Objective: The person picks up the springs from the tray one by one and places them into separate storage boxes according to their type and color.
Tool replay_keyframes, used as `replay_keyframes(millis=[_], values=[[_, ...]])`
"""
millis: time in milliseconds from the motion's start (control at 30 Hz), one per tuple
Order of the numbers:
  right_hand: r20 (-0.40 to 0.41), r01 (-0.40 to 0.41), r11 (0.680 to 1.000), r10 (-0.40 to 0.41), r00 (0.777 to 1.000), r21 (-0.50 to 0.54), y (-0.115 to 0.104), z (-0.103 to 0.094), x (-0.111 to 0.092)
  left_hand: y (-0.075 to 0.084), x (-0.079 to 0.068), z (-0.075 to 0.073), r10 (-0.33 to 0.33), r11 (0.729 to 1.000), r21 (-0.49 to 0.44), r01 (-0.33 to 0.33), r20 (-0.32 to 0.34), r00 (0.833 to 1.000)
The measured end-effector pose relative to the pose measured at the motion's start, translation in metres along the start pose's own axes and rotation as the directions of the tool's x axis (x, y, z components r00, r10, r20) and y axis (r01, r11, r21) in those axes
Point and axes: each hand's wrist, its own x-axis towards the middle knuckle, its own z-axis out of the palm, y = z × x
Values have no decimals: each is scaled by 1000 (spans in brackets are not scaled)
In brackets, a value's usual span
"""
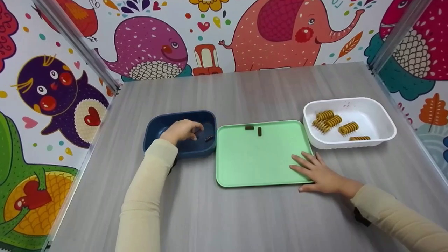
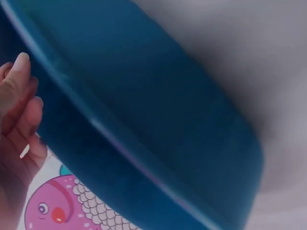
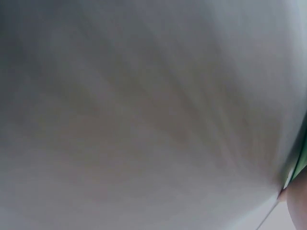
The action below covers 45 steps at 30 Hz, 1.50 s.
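Observation:
My left hand [image 1: 182, 131] reaches down into the dark blue bin [image 1: 180, 153], fingers bent. In the left wrist view, the bin's wall [image 2: 144, 96] fills the middle and the fingers [image 2: 31, 115] show at the left edge; whether they pinch anything is unclear. A small dark brown ridged piece [image 1: 209, 138] lies in the bin beside the hand. My right hand [image 1: 323, 176] rests with spread fingers on the right front corner of the green tray [image 1: 259, 161]. Two dark brown pieces, one sideways [image 1: 249, 127] and one lengthwise [image 1: 259, 131], lie near the tray's back edge.
A white bin [image 1: 381, 122] stands right of the tray, holding several mustard-coloured ribbed pieces [image 1: 348, 128]. Everything stands on a grey wood-grain table [image 1: 196, 217]. Printed cartoon panels [image 1: 210, 31] and metal posts [image 1: 80, 45] border its back and sides.

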Motion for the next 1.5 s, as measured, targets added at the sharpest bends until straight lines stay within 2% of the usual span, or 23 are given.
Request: replay_keyframes(millis=[233, 367, 500, 800, 1033, 1267, 1500], values=[[11, -8, 1000, 8, 1000, -3, 0, -1, 0, -12, -7, 9, -7, 996, 88, -1, 85, 996], [11, -4, 1000, 4, 1000, -10, -1, -1, 0, -17, -10, 13, 37, 989, 137, -48, 85, 996], [11, -1, 1000, 1, 1000, -7, -1, -1, -1, -23, -11, 18, 17, 990, 135, -29, 90, 996], [-8, 5, 1000, -5, 1000, 20, 0, 1, -1, -32, -12, 23, -39, 991, 126, 35, 30, 999], [12, -7, 1000, 7, 1000, 13, 0, 0, 0, -40, -15, 24, -14, 987, 159, 13, 8, 1000], [-6, 12, 1000, -13, 1000, -11, 0, 0, 0, -41, -15, 17, -24, 994, 108, 24, 2, 1000], [-5, 6, 1000, -6, 1000, -17, 0, 0, 0, -32, -12, 7, 25, 997, 73, -22, -33, 999]])
